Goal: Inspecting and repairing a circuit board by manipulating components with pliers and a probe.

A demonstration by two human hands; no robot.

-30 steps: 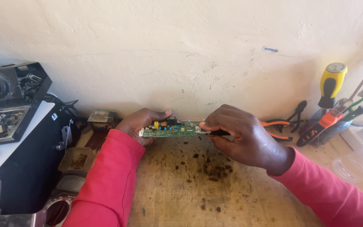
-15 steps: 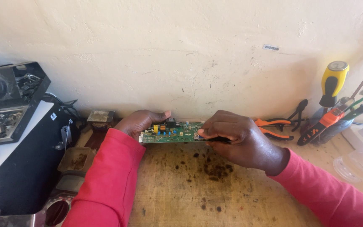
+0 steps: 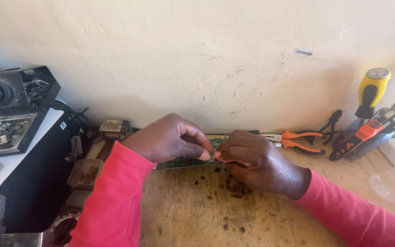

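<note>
Two bare hands pinching at one spot on a green circuit board [image 3: 184, 161] above a stained wooden bench [image 3: 252, 219].

Going left to right: the left hand [image 3: 168, 139] is curling over the board, its thumb and forefinger [image 3: 202, 151] closing together just above the top edge; what they are nipping, if anything, is too small to tell. Touching those fingertips, the right hand [image 3: 252, 164] is pressing its bunched fingers [image 3: 227, 153] against the same spot, hiding the board's right part. The board is lying on edge beneath both sets of fingers. Judged risk: with so narrow a grip, the board may be slipping or tipping, and pinching hard could be bending a small part. Orange-handled pliers [image 3: 298, 139] are lying just beyond the right knuckles.
</note>
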